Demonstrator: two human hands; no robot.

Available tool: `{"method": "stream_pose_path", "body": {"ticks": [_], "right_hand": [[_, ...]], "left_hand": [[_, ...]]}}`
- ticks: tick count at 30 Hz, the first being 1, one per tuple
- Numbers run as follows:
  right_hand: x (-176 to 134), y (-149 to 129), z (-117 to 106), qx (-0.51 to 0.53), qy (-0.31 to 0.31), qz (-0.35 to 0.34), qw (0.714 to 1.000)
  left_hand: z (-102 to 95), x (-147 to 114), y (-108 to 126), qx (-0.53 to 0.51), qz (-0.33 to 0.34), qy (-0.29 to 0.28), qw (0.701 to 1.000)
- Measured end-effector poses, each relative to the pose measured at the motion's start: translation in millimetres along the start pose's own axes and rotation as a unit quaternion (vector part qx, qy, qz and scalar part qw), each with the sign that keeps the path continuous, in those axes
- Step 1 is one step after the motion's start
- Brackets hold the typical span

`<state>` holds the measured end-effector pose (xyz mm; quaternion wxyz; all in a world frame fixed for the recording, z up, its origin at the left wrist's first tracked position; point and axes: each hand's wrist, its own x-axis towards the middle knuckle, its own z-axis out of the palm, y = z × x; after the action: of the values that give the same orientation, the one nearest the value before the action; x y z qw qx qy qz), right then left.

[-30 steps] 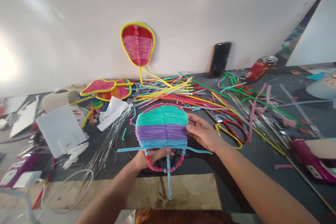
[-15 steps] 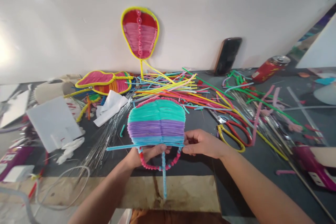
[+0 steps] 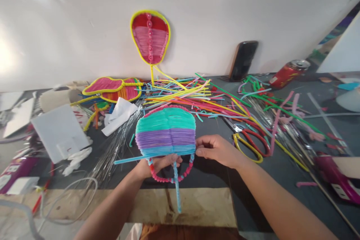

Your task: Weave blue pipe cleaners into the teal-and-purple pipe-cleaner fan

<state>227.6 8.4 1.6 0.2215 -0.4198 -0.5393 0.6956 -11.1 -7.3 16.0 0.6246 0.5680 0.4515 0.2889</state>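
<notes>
A rounded pipe-cleaner panel (image 3: 165,135) is banded in teal, purple and blue, with a bumpy pink and red wrapped rim and a twisted blue stem (image 3: 177,191) hanging below. My left hand (image 3: 164,163) grips its lower part from beneath, thumb on the front near the stem. At the right edge of the panel, my right hand (image 3: 209,150) has its fingers closed at the end of the lowest blue strand. The loose other end of a light blue pipe cleaner (image 3: 128,160) sticks out past the left edge. The open lower loop shows the dark table behind.
Loose pipe cleaners (image 3: 180,92) pile up behind the panel. Scissors (image 3: 250,138) with red and yellow handles lie at right. A phone (image 3: 244,60) leans on the wall near a red can (image 3: 289,73). A finished pink piece (image 3: 150,37) stands against the wall; white card (image 3: 60,131) lies left.
The panel has shifted slightly left and its stem's lower end has swung right. The blue strand now lies closer to the panel's right edge, where my right hand stays.
</notes>
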Motion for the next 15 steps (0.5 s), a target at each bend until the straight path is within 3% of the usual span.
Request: {"method": "stream_pose_path", "body": {"ticks": [9,15], "right_hand": [[0.8,1.9,-0.4,-0.011,-0.031,-0.034,0.999],[-3.5,-0.9,6.2,0.065,-0.057,-0.094,0.992]], "left_hand": [[-4.7,-0.6,-16.1,-0.088,-0.028,0.003,0.996],[-3.1,-0.2,-19.2,-0.18,-0.029,0.001,0.983]]}}
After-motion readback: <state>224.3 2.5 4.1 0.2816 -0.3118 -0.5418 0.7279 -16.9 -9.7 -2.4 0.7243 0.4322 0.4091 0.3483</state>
